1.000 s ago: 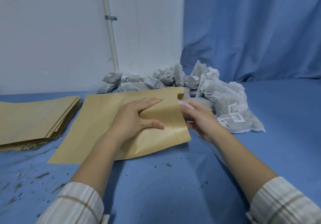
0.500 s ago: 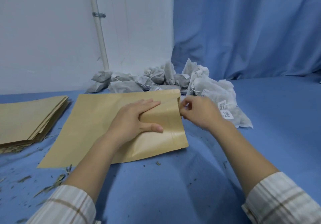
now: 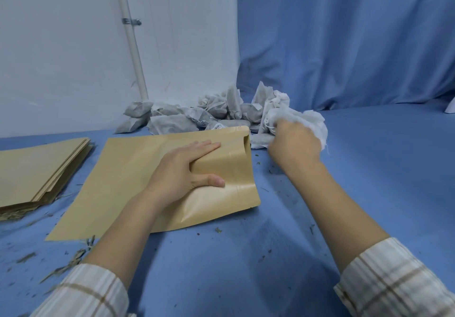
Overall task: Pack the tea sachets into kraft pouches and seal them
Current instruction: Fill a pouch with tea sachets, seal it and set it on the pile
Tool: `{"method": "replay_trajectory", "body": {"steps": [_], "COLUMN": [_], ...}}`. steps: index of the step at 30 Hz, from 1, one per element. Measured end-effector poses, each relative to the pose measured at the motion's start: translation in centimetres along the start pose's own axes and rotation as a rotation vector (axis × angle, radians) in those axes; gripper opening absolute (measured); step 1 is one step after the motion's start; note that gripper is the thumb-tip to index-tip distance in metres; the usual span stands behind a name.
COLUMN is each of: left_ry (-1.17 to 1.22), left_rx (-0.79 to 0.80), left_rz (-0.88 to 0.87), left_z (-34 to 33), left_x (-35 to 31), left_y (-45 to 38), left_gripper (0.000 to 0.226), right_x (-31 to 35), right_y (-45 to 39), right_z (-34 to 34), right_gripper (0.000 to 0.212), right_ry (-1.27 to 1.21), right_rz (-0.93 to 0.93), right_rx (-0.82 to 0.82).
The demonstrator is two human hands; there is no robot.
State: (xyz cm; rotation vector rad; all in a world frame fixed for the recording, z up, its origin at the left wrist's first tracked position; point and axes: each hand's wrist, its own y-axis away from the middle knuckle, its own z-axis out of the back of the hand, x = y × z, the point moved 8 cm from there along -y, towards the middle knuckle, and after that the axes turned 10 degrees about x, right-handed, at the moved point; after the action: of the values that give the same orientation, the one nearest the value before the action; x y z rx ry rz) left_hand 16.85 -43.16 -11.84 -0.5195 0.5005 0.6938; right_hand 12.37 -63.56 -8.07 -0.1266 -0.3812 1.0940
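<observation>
A flat kraft pouch [image 3: 128,169] lies on the blue cloth, its open mouth facing right. My left hand [image 3: 182,171] holds the pouch near the mouth, fingers on top and thumb pressing the paper into a bulge. My right hand [image 3: 293,146] is just right of the mouth, blurred, its fingers curled round white tea sachets [image 3: 312,122]. A heap of grey and white tea sachets [image 3: 197,117] lies behind the pouch against the wall.
A stack of kraft pouches [image 3: 37,169] lies at the left. Loose tea leaf bits [image 3: 73,260] are scattered over the blue cloth [image 3: 381,169]. A white wall with a pipe [image 3: 133,53] and a blue curtain [image 3: 344,41] close the back.
My right hand has left the pouch mouth and moved right and back into the sachet heap, closing on sachets. The left hand keeps its hold on the pouch.
</observation>
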Motion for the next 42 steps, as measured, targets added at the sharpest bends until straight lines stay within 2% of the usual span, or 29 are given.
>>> {"method": "replay_trajectory", "body": {"steps": [3,5,8,10,12,15,21,24,26,28,29,32,34,38,42], "left_ry": [-0.007,-0.002,0.019,0.032,0.047,0.062,0.115,0.11,0.099,0.072,0.041,-0.024,-0.018,-0.016,0.062], "left_rx": [0.004,0.007,-0.009,-0.033,-0.054,-0.088,-0.218,-0.253,-0.224,-0.165,-0.134,-0.082,-0.081,-0.057,-0.043], "left_rz": [-0.003,0.0,0.003,0.004,-0.001,-0.003,0.007,-0.009,-0.009,-0.008,-0.017,-0.032,-0.025,-0.036,-0.042], "left_z": [-0.1,-0.1,0.1,0.3,0.5,0.9,2.9,3.3,3.0,2.2,1.7,0.3,0.0,-0.4,-0.5], "left_x": [-0.1,-0.1,0.0,0.1,0.1,0.1,0.2,0.0,-0.3,-0.6,-0.8,-1.4,-1.3,-1.3,-1.4], "left_y": [0.0,0.0,0.0,0.1,0.2,0.2,0.7,0.8,0.6,0.3,0.2,-0.1,-0.2,-0.5,-0.9], "left_gripper": [0.083,0.083,0.08,0.077,0.075,0.075,0.07,0.071,0.072,0.077,0.08,0.083,0.082,0.081,0.075], "right_x": [-0.9,-3.0,-5.7,-6.2,-6.2,-5.4,-1.1,0.2,1.4,2.6,2.8,3.2,3.5,4.3,5.0], "right_y": [1.2,1.5,1.0,1.3,1.8,1.7,1.3,1.7,1.9,2.0,1.8,1.3,1.3,2.3,3.4], "right_z": [2.8,2.4,-0.7,-2.8,-4.5,-5.9,-5.2,-4.3,-4.0,-4.5,-4.7,-5.0,-6.0,-7.3,-8.1], "right_gripper": [0.034,0.032,0.018,0.002,0.008,0.011,0.018,0.03,0.036,0.035,0.031,0.02,0.018,0.016,0.018], "right_ry": [-0.372,-0.721,-1.325,-1.533,-1.629,-1.639,-1.539,-1.37,-1.387,-1.464,-1.446,-1.119,-0.965,-1.07,-0.979], "right_rz": [-0.004,-0.09,-0.314,-0.483,-0.555,-0.475,0.053,0.21,0.321,0.346,0.317,0.287,0.267,0.324,0.396], "right_rx": [-0.355,-0.445,-0.41,-0.358,-0.322,-0.245,0.01,0.067,0.176,0.317,0.338,0.324,0.427,0.694,0.893]}}
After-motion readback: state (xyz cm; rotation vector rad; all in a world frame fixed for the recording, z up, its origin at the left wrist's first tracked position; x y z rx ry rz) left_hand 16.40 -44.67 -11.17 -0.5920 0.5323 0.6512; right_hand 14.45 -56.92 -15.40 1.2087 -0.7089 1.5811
